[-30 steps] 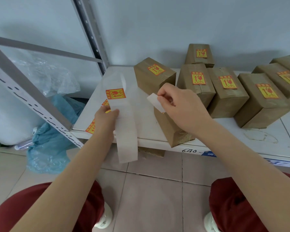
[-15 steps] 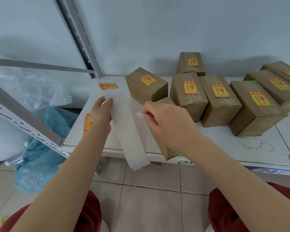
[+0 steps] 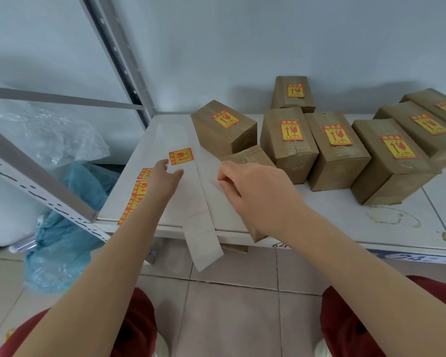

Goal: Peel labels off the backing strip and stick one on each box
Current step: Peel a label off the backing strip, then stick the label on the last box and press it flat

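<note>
A white backing strip [image 3: 191, 202] lies flat on the white shelf [image 3: 332, 215], its lower end hanging over the front edge. One red-and-yellow label [image 3: 181, 156] sits on it. My left hand [image 3: 165, 177] rests just below that label with thumb and fingers apart, holding nothing. My right hand [image 3: 250, 189] hovers at the strip's right edge, fingers curled downward; its back hides what they touch. Behind it lies an unlabelled brown box [image 3: 250, 157], partly covered by my wrist. Several labelled brown boxes [image 3: 289, 143] stand further back and to the right.
More labels [image 3: 139, 191] lie at the shelf's left edge, partly behind my left arm. A grey perforated rack beam [image 3: 44, 186] and upright [image 3: 119, 60] stand left, with plastic bags [image 3: 62, 228] below. The wall closes off the back. My knees in red trousers are over the tiled floor.
The strip, held up in my left hand before, now lies flat on the shelf. My left hand has let go of it. My right hand has dropped lower, and the white bit it pinched is out of sight.
</note>
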